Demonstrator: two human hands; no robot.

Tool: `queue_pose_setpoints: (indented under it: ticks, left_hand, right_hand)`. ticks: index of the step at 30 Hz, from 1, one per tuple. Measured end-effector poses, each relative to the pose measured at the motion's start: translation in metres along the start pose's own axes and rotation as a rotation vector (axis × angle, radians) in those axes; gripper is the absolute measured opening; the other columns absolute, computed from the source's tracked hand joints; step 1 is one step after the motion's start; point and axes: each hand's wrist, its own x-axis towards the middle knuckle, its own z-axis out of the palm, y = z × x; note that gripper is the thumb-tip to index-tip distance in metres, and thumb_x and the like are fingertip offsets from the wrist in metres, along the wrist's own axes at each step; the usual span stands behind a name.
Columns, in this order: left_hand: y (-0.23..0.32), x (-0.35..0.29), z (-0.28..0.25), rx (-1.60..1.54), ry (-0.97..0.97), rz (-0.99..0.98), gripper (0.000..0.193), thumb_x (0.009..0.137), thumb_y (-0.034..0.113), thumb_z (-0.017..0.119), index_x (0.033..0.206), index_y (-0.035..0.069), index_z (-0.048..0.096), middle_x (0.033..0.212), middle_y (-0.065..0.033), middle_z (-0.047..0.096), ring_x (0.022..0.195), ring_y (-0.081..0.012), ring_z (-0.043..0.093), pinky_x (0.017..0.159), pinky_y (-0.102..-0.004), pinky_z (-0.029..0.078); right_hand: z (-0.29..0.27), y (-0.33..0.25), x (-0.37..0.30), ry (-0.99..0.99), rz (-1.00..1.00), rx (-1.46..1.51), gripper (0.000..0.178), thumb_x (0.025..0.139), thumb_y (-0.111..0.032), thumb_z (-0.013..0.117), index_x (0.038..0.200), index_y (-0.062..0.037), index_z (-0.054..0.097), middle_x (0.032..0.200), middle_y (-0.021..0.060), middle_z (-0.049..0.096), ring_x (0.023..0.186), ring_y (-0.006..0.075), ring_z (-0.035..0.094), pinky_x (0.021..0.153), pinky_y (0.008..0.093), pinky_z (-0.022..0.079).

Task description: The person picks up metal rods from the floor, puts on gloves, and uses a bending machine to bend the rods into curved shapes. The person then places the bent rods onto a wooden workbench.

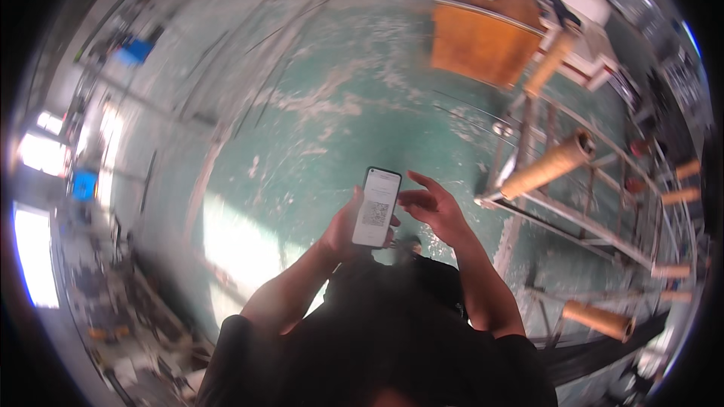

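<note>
Now the left hand (344, 224) clasps a lit phone (377, 207); the right hand (439, 211) hovers just beside, loosely spread!

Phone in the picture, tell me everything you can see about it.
The phone is a slim, dark-rimmed slab with rounded corners and a smooth, glassy-looking front. Its lit, pale screen shows a square code and text too small to read. Held lengthwise above the green floor, its top leaning slightly right, it rests in the left hand; the right hand is beside it, apart.
</note>
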Motion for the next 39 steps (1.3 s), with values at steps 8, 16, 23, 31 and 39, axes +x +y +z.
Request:
queue_pose_setpoints:
  ticks: [8,16,23,31,39]
  left_hand:
    - [-0.091,-0.169,-0.119,0.459,0.988,-0.339,0.062,0.103,0.063,0.063,0.13,0.007,0.063,0.088,-0.0078,0.066,0.058,-0.0128,0.06,0.049,-0.0307,0.051]
    - [-0.26,-0.275,-0.107,0.901,0.864,-0.555,0.057,0.086,0.047,0.083,0.135,0.021,0.07,0.12,-0.0164,0.075,0.115,-0.0341,0.07,0.097,-0.0458,0.055]
    - [-0.276,-0.279,-0.118,0.939,0.787,-0.481,0.049,0.092,0.041,0.074,0.138,0.028,0.064,0.122,-0.0125,0.073,0.116,-0.0369,0.07,0.093,-0.0492,0.055]
    - [-0.318,-0.37,-0.154,0.8,0.801,-0.388,0.067,0.078,0.008,0.074,0.141,0.029,0.067,0.112,-0.0171,0.074,0.109,-0.035,0.071,0.085,-0.0478,0.057]
    - [-0.359,-0.42,-0.156,0.496,0.86,-0.272,0.072,0.074,0.007,0.082,0.142,0.025,0.068,0.121,-0.0177,0.073,0.117,-0.0345,0.069,0.096,-0.0466,0.055]
  right_hand:
    - [0.008,0.048,0.029,-0.172,0.239,-0.043,0.052,0.101,-0.001,0.07,0.151,-0.0016,0.055,0.122,0.0153,0.075,0.11,0.0193,0.072,0.1,0.0326,0.057]
    - [0.029,0.067,0.032,-0.234,0.319,-0.081,0.045,0.102,-0.001,0.067,0.146,0.0002,0.057,0.116,0.016,0.075,0.102,0.0211,0.073,0.094,0.0363,0.06]
    - [0.093,0.086,0.051,-0.356,0.372,-0.204,0.04,0.102,-0.003,0.067,0.142,-0.0014,0.062,0.113,0.0135,0.076,0.099,0.0203,0.073,0.092,0.0359,0.06]
    - [0.213,0.109,0.058,-0.49,0.345,-0.312,0.042,0.1,-0.005,0.067,0.141,0.0017,0.061,0.114,0.0164,0.075,0.099,0.0222,0.072,0.091,0.0361,0.06]
    - [0.296,0.145,0.056,-0.607,0.39,-0.331,0.034,0.103,-0.004,0.064,0.137,0.0007,0.063,0.109,0.0139,0.075,0.095,0.0209,0.072,0.087,0.0364,0.061]
